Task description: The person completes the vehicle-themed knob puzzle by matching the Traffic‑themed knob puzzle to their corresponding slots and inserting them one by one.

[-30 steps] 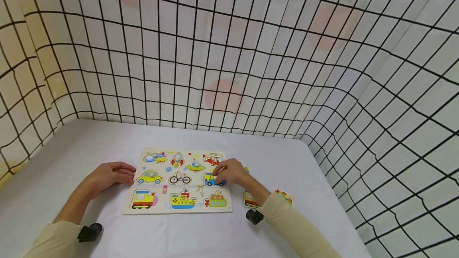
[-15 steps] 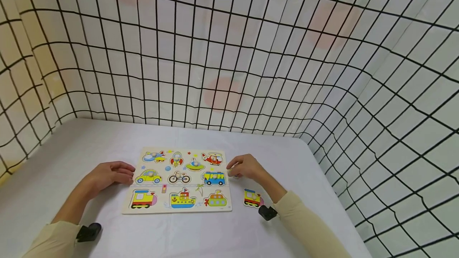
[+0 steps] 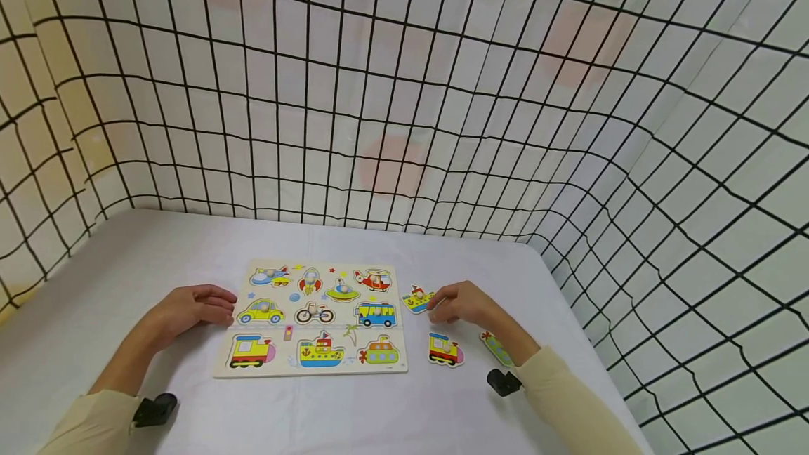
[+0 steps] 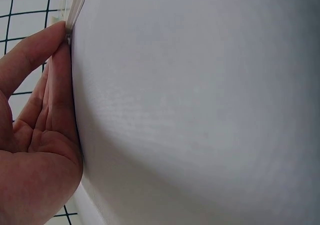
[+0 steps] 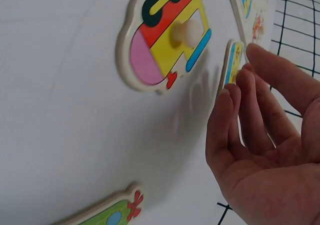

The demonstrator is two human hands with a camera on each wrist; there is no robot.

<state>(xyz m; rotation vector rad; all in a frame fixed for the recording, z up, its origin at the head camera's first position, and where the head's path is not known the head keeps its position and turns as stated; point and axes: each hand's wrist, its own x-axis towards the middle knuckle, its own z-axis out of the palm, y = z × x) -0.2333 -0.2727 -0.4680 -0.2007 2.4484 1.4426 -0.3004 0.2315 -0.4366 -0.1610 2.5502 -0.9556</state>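
Observation:
A wooden knob puzzle board with vehicle pictures lies on the table. My left hand rests on the table at its left edge, fingertips right at the edge; in the left wrist view the thumb and forefinger tips meet there. My right hand, fingers loosely bent and holding nothing, hovers at the right end of a boat piece beside the board. Nearer the front lies a train piece with a round knob. A green submarine piece lies partly hidden below the right forearm.
White cloth covers the table. Black wire mesh in front of pale sheeting stands around the back and sides. Dark wrist cameras sit at both cuffs. On the board, pieces such as the bus and the bicycle sit in place.
My right hand has let go of the bus at the board's right side and moved right, past the boat piece, uncovering the boat and train pieces. My left hand has stayed at the board's edge.

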